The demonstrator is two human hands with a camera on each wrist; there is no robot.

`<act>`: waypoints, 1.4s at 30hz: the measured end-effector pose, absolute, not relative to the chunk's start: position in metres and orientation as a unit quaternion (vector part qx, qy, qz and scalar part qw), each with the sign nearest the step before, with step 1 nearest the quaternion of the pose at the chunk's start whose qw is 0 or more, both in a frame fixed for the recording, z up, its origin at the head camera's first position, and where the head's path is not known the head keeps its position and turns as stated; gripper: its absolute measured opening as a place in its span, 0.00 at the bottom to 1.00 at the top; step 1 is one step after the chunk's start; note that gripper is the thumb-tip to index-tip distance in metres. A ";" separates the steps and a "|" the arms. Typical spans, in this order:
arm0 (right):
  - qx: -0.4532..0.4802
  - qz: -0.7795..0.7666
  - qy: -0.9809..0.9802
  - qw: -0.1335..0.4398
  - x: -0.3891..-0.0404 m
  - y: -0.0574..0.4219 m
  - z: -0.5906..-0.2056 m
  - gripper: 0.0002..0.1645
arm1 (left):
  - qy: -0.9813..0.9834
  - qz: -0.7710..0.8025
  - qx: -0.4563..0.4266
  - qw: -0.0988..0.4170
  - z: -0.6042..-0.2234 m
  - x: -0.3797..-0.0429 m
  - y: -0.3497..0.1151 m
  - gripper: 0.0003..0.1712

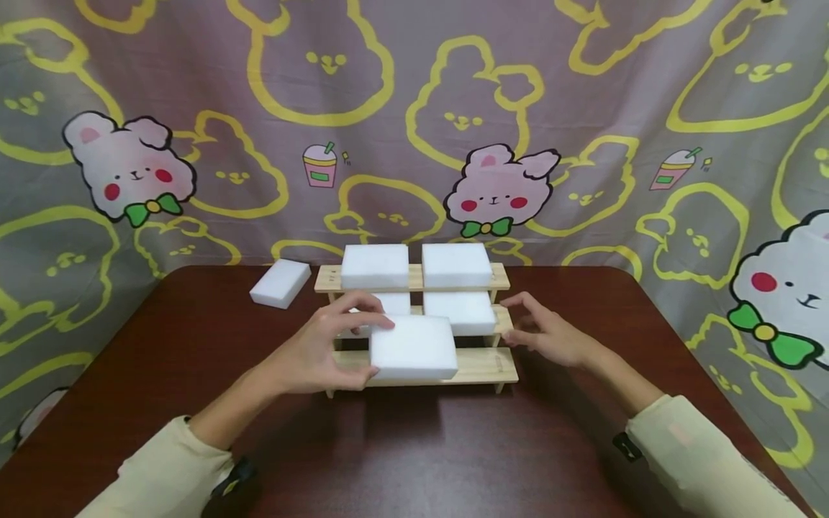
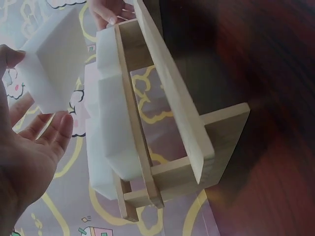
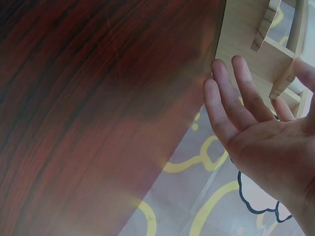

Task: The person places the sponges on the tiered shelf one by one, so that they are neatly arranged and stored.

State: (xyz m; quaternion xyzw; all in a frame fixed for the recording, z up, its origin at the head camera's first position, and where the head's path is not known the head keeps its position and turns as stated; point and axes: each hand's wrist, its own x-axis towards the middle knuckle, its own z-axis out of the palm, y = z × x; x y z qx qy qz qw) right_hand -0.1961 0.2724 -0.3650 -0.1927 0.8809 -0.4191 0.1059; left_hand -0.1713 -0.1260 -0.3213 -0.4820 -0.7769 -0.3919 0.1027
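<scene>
My left hand [image 1: 330, 345] grips a white foam block [image 1: 414, 345] by its left end, thumb below and fingers on top. In the left wrist view that same block [image 2: 56, 59] is held apart from the wooden tiered rack [image 2: 177, 108]. From the head view it hangs over the lowest step of the rack [image 1: 486, 365]. Two white blocks stand on the top step, one of them a block [image 1: 456, 265] on the right. Two more sit on the middle step, the left one partly hidden. My right hand [image 1: 550, 334] is beside the rack's right end, fingers loosely bent, holding nothing.
Another white foam block [image 1: 280, 283] lies on the dark wooden table [image 1: 194, 338], left of the rack. Behind the table hangs a patterned curtain [image 1: 388, 93]. The table's right edge shows in the right wrist view.
</scene>
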 end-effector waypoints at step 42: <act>-0.198 -0.417 0.881 0.105 -0.195 0.273 -0.365 0.32 | -0.841 -0.291 -0.449 0.084 -0.378 -0.147 -0.068 0.25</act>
